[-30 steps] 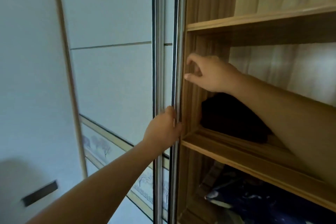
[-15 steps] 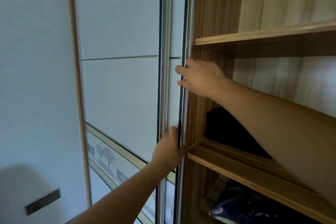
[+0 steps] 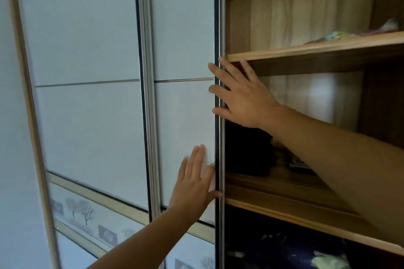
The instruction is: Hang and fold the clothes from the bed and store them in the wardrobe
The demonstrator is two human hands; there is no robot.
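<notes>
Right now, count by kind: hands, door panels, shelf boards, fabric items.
Hands: 2, left hand, right hand
Door panels: 2, left panel, right panel
Shelf boards: 2, upper shelf, lower shelf
Fabric items: 3, black garment, dark blue fabric, pastel cloth
Total: 9

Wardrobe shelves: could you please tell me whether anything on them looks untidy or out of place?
Nothing looks damaged or spilled. The dark blue cloth under the lower shelf lies bunched rather than folded; the black bundle on that shelf looks lumpy too.
</notes>
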